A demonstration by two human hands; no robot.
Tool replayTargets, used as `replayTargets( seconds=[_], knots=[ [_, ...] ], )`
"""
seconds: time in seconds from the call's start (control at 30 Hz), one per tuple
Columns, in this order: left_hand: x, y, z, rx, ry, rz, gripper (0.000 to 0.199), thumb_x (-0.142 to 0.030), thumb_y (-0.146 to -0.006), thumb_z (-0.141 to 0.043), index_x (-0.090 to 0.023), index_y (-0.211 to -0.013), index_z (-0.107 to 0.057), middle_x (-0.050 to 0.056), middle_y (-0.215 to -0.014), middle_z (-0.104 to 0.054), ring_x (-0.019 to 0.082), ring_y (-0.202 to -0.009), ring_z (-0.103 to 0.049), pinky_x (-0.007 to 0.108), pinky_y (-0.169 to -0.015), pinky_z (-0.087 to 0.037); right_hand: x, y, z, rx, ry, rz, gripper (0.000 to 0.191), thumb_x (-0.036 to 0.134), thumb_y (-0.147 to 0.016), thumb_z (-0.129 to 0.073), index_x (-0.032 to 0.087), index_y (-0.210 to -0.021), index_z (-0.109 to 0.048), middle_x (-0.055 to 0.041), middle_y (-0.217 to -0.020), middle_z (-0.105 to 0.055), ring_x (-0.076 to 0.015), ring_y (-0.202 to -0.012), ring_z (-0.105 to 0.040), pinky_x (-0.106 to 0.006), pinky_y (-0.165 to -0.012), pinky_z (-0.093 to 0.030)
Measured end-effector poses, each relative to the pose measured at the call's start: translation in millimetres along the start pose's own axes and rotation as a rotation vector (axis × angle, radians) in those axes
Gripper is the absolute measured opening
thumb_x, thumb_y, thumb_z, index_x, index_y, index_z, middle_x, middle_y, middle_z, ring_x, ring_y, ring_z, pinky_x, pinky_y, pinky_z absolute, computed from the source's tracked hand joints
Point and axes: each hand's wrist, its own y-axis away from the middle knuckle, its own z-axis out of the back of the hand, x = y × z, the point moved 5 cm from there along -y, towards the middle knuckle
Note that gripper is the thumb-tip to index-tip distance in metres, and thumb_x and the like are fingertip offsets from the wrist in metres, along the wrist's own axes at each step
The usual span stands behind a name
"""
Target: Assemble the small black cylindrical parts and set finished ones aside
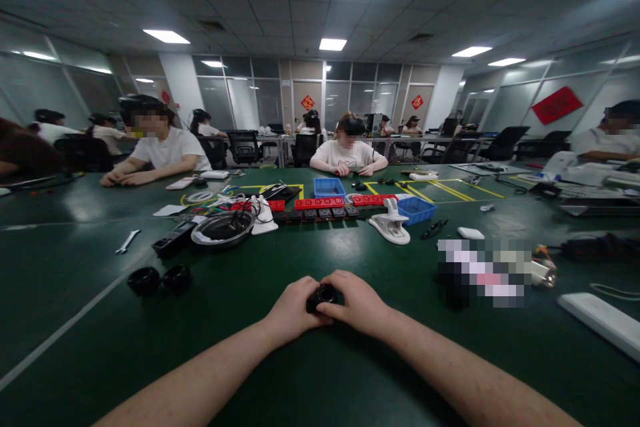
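Observation:
Between my two hands is a small round black part (pixel 326 293) with a hole in its top, held low over the green table. My left hand (pixel 295 307) wraps its left side, fingers closed against it. From the right, my right hand (pixel 353 300) grips the same part, with the thumb across its near side and the fingers over the far side. The part's underside is hidden. Off to the left on the table, two similar round glossy black parts (pixel 144 280) stand side by side.
Ahead lie red power strips (pixel 320 203), blue trays (pixel 416 209), a white clamp base (pixel 391 221) and a round dish with black cable (pixel 223 228). A wrench (pixel 128 241) rests at left. A long white case (pixel 603 320) lies right. Other people sit across the table.

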Motion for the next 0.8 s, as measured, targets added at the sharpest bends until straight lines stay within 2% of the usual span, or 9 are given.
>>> replayTargets(
  seconds=[0.1,0.17,0.27,0.33,0.4,0.5,0.6,0.7,0.8],
  knots=[
    [2,0,0.2,-0.012,0.003,0.019,0.036,-0.041,-0.057,-0.065,-0.018,-0.082,-0.053,0.0,-0.079,-0.051,0.017,-0.072,-0.049,0.025,-0.059,-0.036,3,0,6,-0.051,-0.057,0.048,0.027,0.034,-0.066,-0.059,0.019,-0.088,-0.054,-0.0032,-0.083,-0.054,-0.0165,-0.079,-0.049,-0.028,-0.07,-0.039],
    [3,0,0.9,-0.01,0.012,0.032,0.037,-0.041,-0.057,-0.065,-0.018,-0.082,-0.053,0.001,-0.08,-0.051,0.017,-0.073,-0.049,0.025,-0.06,-0.037,-1,-1,13,-0.15,-0.143,0.053,0.029,0.028,-0.066,-0.058,0.019,-0.092,-0.051,-0.0029,-0.086,-0.053,-0.0154,-0.079,-0.049,-0.027,-0.071,-0.039],
    [1,2,2.2,0.008,0.028,0.039,0.039,-0.043,-0.057,-0.064,-0.018,-0.086,-0.053,0.001,-0.083,-0.052,0.018,-0.075,-0.049,0.026,-0.062,-0.038,-15,-2,21,-0.326,-0.3,0.012,0.038,0.019,-0.067,-0.053,0.019,-0.103,-0.043,-0.0037,-0.092,-0.05,-0.0134,-0.077,-0.049,-0.025,-0.069,-0.041],
    [0,3,3.4,0.008,0.028,0.05,0.04,-0.043,-0.059,-0.063,-0.019,-0.089,-0.053,0.002,-0.085,-0.052,0.017,-0.076,-0.049,0.026,-0.064,-0.039,-25,-4,20,-0.374,-0.353,-0.006,0.037,0.016,-0.067,-0.049,0.02,-0.103,-0.042,-0.0039,-0.094,-0.047,-0.0125,-0.075,-0.049,-0.025,-0.067,-0.041],
    [0,3,5.2,-0.01,0.017,0.071,0.039,-0.043,-0.06,-0.062,-0.019,-0.089,-0.053,0.002,-0.087,-0.052,0.018,-0.078,-0.05,0.026,-0.066,-0.039,-36,-6,16,-0.379,-0.364,-0.026,0.031,0.014,-0.066,-0.048,0.02,-0.097,-0.044,-0.003,-0.091,-0.045,-0.0121,-0.072,-0.048,-0.024,-0.063,-0.041],
    [3,2,9.0,-0.042,-0.016,0.126,0.037,-0.043,-0.061,-0.06,-0.019,-0.088,-0.053,0.003,-0.088,-0.052,0.019,-0.081,-0.05,0.027,-0.069,-0.04,-53,-7,6,-0.379,-0.385,-0.082,0.028,0.013,-0.063,-0.049,0.019,-0.088,-0.04,-0.0001,-0.081,-0.045,-0.0122,-0.068,-0.047,-0.024,-0.06,-0.04],
    [9,2,15.6,-0.039,-0.052,0.219,0.038,-0.044,-0.061,-0.059,-0.018,-0.088,-0.053,0.004,-0.089,-0.052,0.02,-0.082,-0.051,0.028,-0.068,-0.04,-62,-8,-1,-0.335,-0.285,-0.077,0.028,0.01,-0.057,-0.051,0.019,-0.08,-0.037,0.0016,-0.077,-0.045,-0.0131,-0.07,-0.045,-0.025,-0.063,-0.038],
    [18,7,28.6,-0.022,-0.084,0.316,0.041,-0.046,-0.06,-0.058,-0.017,-0.089,-0.054,0.006,-0.09,-0.052,0.021,-0.083,-0.051,0.029,-0.068,-0.041,-65,-8,-5,-0.266,-0.165,-0.077,0.028,0.012,-0.055,-0.055,0.019,-0.075,-0.037,0.002,-0.076,-0.045,-0.0139,-0.07,-0.043,-0.025,-0.063,-0.035],
    [32,27,48.2,-0.014,-0.105,0.404,0.044,-0.047,-0.058,-0.058,-0.017,-0.09,-0.054,0.006,-0.091,-0.053,0.022,-0.084,-0.052,0.029,-0.068,-0.041,-66,-7,-5,-0.244,-0.111,-0.092,0.028,0.016,-0.055,-0.059,0.019,-0.071,-0.037,0.0019,-0.076,-0.044,-0.0141,-0.07,-0.043,-0.024,-0.062,-0.035]
  ],
)
